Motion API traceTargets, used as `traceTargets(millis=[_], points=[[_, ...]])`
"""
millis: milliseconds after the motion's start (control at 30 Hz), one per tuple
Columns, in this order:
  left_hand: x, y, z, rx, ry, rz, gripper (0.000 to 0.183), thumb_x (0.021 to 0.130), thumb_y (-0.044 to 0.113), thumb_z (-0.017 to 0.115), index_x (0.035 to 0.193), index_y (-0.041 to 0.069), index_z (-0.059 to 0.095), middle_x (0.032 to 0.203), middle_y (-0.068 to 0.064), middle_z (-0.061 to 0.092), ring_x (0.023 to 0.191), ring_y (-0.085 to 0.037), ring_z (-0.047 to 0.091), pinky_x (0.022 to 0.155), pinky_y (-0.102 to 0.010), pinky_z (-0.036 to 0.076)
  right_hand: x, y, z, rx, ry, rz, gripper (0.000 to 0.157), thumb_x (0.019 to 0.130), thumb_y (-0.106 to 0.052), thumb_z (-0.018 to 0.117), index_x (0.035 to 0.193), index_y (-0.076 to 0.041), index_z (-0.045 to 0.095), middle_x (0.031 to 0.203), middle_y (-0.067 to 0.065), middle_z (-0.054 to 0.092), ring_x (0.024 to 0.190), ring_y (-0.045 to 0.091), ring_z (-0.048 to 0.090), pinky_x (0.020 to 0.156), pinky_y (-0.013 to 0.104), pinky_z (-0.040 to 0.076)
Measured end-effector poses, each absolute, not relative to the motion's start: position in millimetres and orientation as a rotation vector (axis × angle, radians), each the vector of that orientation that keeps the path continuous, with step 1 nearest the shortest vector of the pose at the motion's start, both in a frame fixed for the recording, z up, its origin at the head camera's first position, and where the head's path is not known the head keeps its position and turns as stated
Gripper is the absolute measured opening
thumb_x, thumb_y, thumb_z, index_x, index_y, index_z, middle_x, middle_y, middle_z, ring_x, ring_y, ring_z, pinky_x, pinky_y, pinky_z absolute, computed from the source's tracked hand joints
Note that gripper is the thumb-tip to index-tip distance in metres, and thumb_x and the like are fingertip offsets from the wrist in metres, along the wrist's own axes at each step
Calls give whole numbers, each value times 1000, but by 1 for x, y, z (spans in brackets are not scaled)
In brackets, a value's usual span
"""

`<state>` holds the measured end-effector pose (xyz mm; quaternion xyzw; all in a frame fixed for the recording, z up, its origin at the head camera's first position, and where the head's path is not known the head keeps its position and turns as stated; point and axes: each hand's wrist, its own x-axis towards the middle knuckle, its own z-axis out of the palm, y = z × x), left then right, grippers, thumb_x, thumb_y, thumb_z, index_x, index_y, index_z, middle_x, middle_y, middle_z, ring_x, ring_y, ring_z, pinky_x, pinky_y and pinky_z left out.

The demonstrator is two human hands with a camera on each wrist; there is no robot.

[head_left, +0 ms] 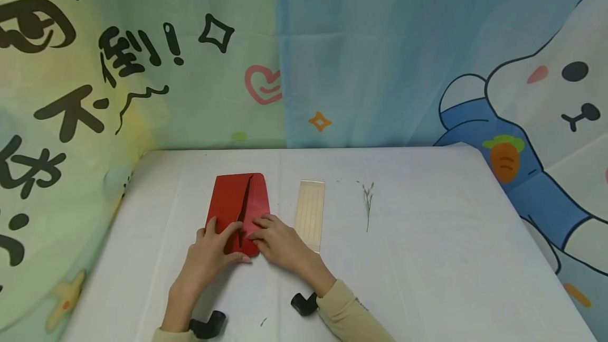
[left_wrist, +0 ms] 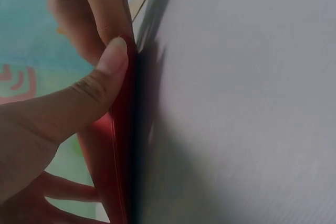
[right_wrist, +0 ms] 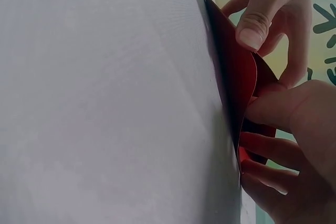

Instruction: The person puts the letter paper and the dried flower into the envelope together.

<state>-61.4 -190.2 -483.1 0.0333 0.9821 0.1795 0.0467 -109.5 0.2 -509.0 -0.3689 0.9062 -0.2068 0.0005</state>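
Both hands are on a red paper envelope point(head_left: 227, 194), which lies on the white table with its lighter rounded flap point(head_left: 258, 191) to the right. My left hand point(head_left: 209, 252) grips the near end, its thumb at the near edge and its other fingers spread over the body. My right hand point(head_left: 282, 241) rests its fingertips on the flap. In the right wrist view the envelope's mouth point(right_wrist: 241, 77) gapes, and the right hand's thumb and fingers reach in at it. The left wrist view shows the left thumb point(left_wrist: 110, 61) against the envelope's near edge.
A pale beige strip point(head_left: 311, 210) with lengthwise lines lies just right of the envelope. Farther right is a thin dried sprig point(head_left: 368, 205). A tiny plant scrap point(head_left: 263, 322) lies near the front. Printed cloth point(head_left: 361, 57) hangs behind the table point(head_left: 442, 236).
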Motion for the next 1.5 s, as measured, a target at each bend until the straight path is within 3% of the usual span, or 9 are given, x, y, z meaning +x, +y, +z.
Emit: traceTargets(millis=[300, 400, 533, 700, 900, 1067, 1333, 1500], points=[[-59, -188, -485, 111, 3033, 532, 72, 68, 47, 84, 131, 25, 55, 138, -33, 42, 110, -56, 50, 67, -58, 53, -105, 6, -504, -1168, 2841, -685, 22, 94, -19, 62, 114, -18, 72, 134, 7, 61, 129, 23, 51, 101, 34, 49], [-58, -188, -485, 108, 3041, 539, 72, 67, 47, 85, 130, 25, 56, 136, -33, 43, 109, -56, 50, 67, -59, 53, -103, 13, -500, -1083, 2888, -785, 22, 93, -18, 64, 114, -15, 71, 130, 7, 63, 124, 23, 55, 97, 35, 52], [-58, -187, -483, 97, 3041, 562, 71, 67, 48, 84, 128, 28, 55, 135, -30, 44, 111, -54, 49, 70, -58, 54, -101, 28, -497, -825, 3027, -924, 23, 91, -16, 67, 113, -11, 68, 115, 7, 66, 104, 21, 60, 82, 33, 55], [-57, -188, -481, 82, 3044, 566, 69, 67, 49, 84, 126, 29, 55, 134, -28, 43, 109, -52, 49, 68, -55, 55, -103, 46, -496, -399, 3154, -968, 36, 87, -22, 72, 118, -5, 64, 100, 11, 60, 83, 21, 56, 59, 32, 48], [-56, -189, -482, 74, 3047, 557, 70, 68, 49, 84, 128, 28, 54, 134, -29, 43, 108, -52, 50, 67, -55, 54, -106, 57, -497, -16, 3180, -852, 68, 78, -41, 79, 122, 6, 56, 93, 22, 55, 72, 29, 55, 51, 38, 46], [-57, -187, -482, 63, 3026, 568, 70, 69, 49, 83, 129, 28, 54, 136, -30, 41, 110, -52, 48, 69, -56, 54, -106, 55, -501, 29, 3153, -729, 85, 73, -51, 80, 123, 10, 49, 90, 24, 51, 73, 32, 53, 48, 36, 44], [-59, -186, -482, 43, 2999, 573, 71, 69, 49, 83, 130, 27, 53, 139, -30, 39, 112, -51, 46, 72, -56, 54, -107, 51, -500, 47, 3124, -723, 103, 70, -43, 86, 137, 16, 34, 105, 32, 50, 96, 43, 51, 63, 42, 51], [-59, -186, -482, 52, 3007, 576, 70, 69, 49, 83, 129, 27, 54, 138, -30, 40, 111, -52, 46, 72, -56, 54, -110, 53, -496, 106, 3042, -778, 89, 66, -38, 89, 124, 15, 46, 108, 28, 47, 95, 40, 49, 63, 43, 49]])
